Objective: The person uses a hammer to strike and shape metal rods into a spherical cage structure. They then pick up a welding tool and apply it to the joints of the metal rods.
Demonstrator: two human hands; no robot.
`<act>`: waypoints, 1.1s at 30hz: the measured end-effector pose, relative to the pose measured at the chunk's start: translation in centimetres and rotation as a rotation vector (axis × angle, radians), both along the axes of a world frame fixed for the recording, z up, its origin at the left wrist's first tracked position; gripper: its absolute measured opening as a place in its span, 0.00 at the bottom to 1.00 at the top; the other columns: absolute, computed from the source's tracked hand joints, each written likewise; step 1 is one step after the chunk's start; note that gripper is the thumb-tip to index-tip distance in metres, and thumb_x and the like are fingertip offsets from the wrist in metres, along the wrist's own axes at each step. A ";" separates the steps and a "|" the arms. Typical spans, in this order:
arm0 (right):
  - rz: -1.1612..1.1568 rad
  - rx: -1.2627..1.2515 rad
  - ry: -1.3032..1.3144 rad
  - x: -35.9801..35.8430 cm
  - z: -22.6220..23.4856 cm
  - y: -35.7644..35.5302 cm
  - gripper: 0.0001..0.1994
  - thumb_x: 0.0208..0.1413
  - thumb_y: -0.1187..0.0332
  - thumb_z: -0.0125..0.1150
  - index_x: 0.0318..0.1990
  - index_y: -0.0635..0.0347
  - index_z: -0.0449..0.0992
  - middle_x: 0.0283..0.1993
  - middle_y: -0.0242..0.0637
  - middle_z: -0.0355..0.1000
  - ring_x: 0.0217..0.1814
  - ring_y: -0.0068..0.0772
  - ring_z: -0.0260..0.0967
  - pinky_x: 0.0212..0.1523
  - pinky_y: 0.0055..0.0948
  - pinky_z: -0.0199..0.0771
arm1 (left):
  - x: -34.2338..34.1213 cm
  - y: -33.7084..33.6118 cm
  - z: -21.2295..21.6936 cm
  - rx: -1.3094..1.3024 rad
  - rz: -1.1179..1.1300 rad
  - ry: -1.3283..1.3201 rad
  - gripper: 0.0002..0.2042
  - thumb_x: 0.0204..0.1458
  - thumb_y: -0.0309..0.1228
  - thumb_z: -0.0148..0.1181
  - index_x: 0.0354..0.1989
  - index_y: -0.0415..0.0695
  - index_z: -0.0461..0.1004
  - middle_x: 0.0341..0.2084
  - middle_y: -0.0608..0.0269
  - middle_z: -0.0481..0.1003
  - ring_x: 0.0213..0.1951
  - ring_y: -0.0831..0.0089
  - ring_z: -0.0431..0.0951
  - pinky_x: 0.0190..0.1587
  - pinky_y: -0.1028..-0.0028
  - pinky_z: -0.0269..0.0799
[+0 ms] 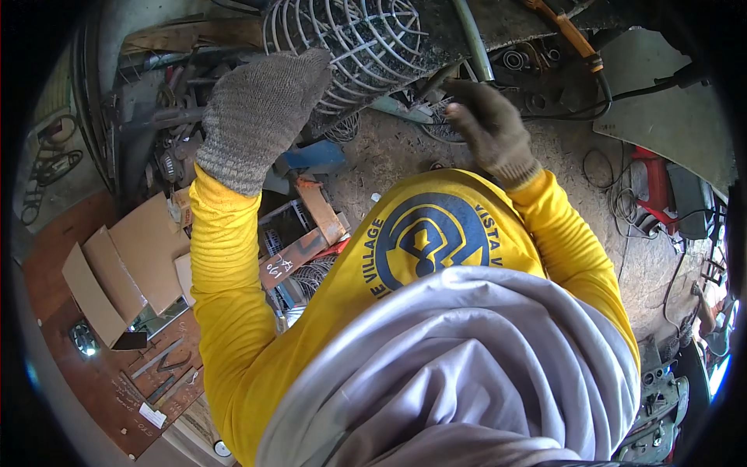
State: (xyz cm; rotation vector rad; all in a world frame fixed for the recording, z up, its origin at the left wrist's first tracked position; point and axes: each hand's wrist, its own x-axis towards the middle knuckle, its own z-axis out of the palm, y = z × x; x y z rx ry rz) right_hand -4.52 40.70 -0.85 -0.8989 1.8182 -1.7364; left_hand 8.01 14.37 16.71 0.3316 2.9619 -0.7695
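Note:
A cage of bent metal rods point(354, 47), ribbed and rounded at one end, lies on the dark work surface at the top. My left hand point(261, 117), in a grey knit glove, is closed at the cage's left edge; its fingertips are partly hidden against the rods. To the right, my right hand point(494, 128), in a brown glove, is held up with thumb and fingers apart and nothing visible between them. Just beyond it stands a grey metal tube point(472, 39). An orange-handled welding electrode holder point(572, 35) lies farther right, its black cable trailing off.
Metal scraps and a blue metal piece point(313, 157) lie below my left hand. Farther left, an open cardboard box point(128, 268) stands on a reddish-brown board point(58, 311) with hand tools. A red machine point(652, 187) and loose cables are on the right floor.

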 end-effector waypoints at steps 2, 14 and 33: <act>0.105 0.132 -0.012 0.4 -1.3 -1.8 0.21 0.65 0.61 0.59 0.59 0.65 0.71 0.50 0.46 0.76 0.49 0.33 0.76 0.50 0.30 0.76 | -0.2 0.0 0.1 -0.009 -0.025 -0.014 0.23 0.50 0.28 0.61 0.58 0.51 0.74 0.57 0.65 0.75 0.51 0.64 0.79 0.51 0.67 0.78; -0.103 -0.034 -0.285 2.4 -6.8 -6.2 0.23 0.59 0.54 0.65 0.53 0.62 0.75 0.45 0.42 0.79 0.48 0.35 0.77 0.51 0.31 0.75 | 0.3 -2.0 0.5 0.088 -0.110 0.025 0.14 0.58 0.35 0.62 0.50 0.46 0.80 0.46 0.60 0.81 0.48 0.62 0.81 0.51 0.66 0.77; -0.127 -0.223 -0.407 2.6 -7.5 -7.0 0.23 0.61 0.57 0.66 0.53 0.69 0.73 0.46 0.44 0.79 0.47 0.32 0.77 0.50 0.29 0.76 | -0.8 -1.9 -1.9 0.537 0.217 0.100 0.15 0.57 0.37 0.64 0.48 0.40 0.81 0.41 0.52 0.82 0.44 0.60 0.83 0.48 0.67 0.76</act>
